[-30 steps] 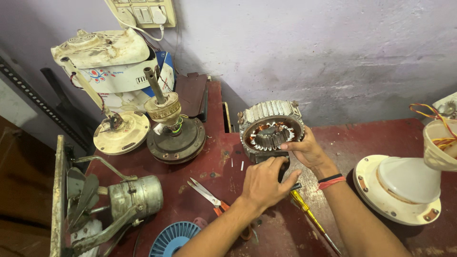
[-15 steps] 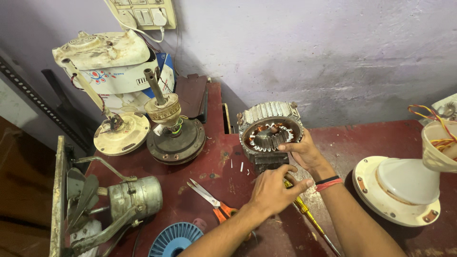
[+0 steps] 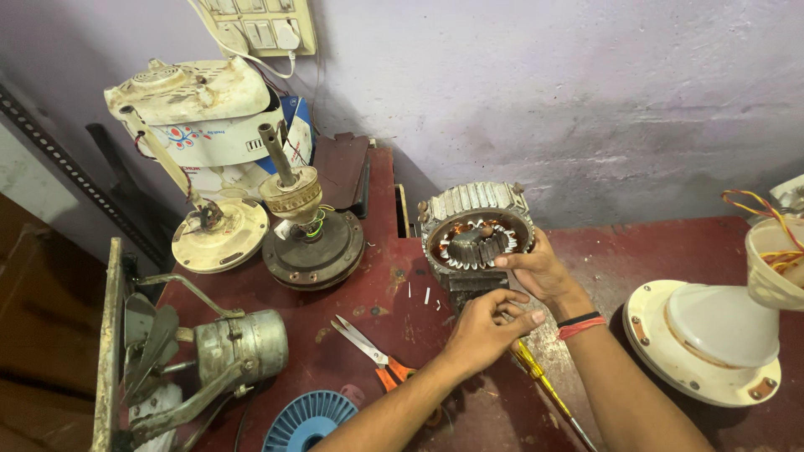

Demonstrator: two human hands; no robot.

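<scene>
At the near edge of the dark red worktop (image 3: pixel 352 335) lies a round blue ribbed plastic disc (image 3: pixel 306 421). Right of it, a yellow-handled screwdriver (image 3: pixel 548 392) lies partly under the forearms. A pair of orange-handled scissors (image 3: pixel 373 352) lies just left of the left hand. At near left stands a grey metal fan motor with blades and bracket (image 3: pixel 213 356).

The left hand (image 3: pixel 486 331) is in mid-scene, fingers curled loosely toward the base of the stator; whether it pinches anything cannot be told. The right hand (image 3: pixel 543 272), wearing black and red wristbands, grips the right rim of the grey laminated metal stator with copper windings (image 3: pixel 476 234), thumb pressed on the front face. The stator stands tilted on its edge at the centre of the worktop, near the wall.

At right sits a white domed fan housing (image 3: pixel 708 339). Farther left stand a dark round motor with upright shaft (image 3: pixel 311 243) and a cream round motor base (image 3: pixel 219 234).
</scene>
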